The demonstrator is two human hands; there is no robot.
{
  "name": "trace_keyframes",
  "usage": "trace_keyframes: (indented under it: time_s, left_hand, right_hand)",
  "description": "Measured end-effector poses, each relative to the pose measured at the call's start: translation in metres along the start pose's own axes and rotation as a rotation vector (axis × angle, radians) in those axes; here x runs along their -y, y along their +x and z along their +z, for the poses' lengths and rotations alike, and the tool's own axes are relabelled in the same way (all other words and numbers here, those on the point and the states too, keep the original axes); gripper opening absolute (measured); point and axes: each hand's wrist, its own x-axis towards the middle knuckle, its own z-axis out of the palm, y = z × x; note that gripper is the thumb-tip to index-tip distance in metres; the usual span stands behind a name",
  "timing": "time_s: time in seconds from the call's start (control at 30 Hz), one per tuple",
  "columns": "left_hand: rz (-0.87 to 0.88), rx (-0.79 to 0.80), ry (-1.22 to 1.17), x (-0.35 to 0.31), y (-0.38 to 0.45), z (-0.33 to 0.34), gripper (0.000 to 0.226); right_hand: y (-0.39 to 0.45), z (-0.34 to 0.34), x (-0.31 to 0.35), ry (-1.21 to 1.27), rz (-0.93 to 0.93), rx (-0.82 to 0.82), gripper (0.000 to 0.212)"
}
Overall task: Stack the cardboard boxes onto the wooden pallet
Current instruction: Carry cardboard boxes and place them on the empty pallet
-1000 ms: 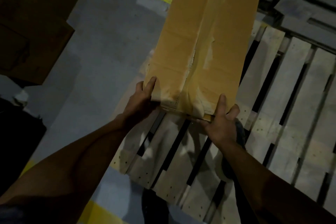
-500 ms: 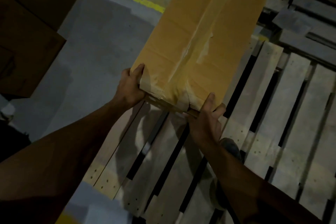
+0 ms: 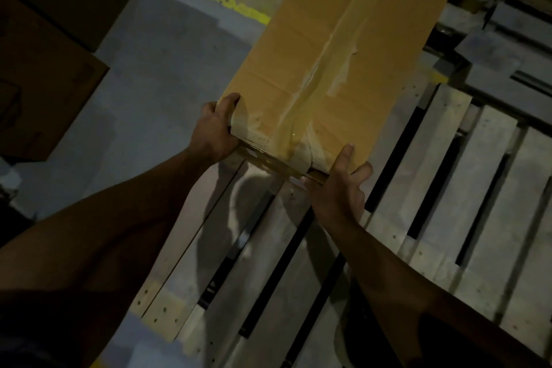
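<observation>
Brown cardboard box, taped along its middle, is above the wooden pallet, both the left hand and right hand grasping its near corners.

The one camera on my head looks forward and steeply down, close above the wooden pallet at my feet.

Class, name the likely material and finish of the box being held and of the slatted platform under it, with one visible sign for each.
Box: corrugated cardboard, matt tan, judging by creased flaps; a glossy tape strip seals its seam.
Pallet: probably raw, unpainted wood, given pale boards with nail dots and gaps between them.
</observation>
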Motion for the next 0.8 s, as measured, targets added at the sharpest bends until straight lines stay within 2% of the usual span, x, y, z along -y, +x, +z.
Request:
trace_keyframes:
  time_s: [0.47,0.63,0.7,0.8]
  left_hand:
    - [0.012,0.005,0.037,0.021,-0.015,0.003,0.091]
    - [-0.06,-0.014,0.106,0.02,-0.031,0.009,0.091]
    - [-0.09,-0.024,0.133,0.019,-0.046,0.009,0.085]
    - [-0.116,-0.022,0.145,0.016,-0.082,0.005,0.072]
  right_hand:
    - [-0.013,0.01,0.0,-0.026,-0.032,0.032,0.106]
    - [-0.011,0.008,-0.006,-0.017,-0.042,0.08,0.105]
    - [-0.015,0.001,-0.006,-0.03,-0.031,0.101,0.1]
    - [-0.036,-0.014,-0.01,-0.061,-0.039,0.151,0.083]
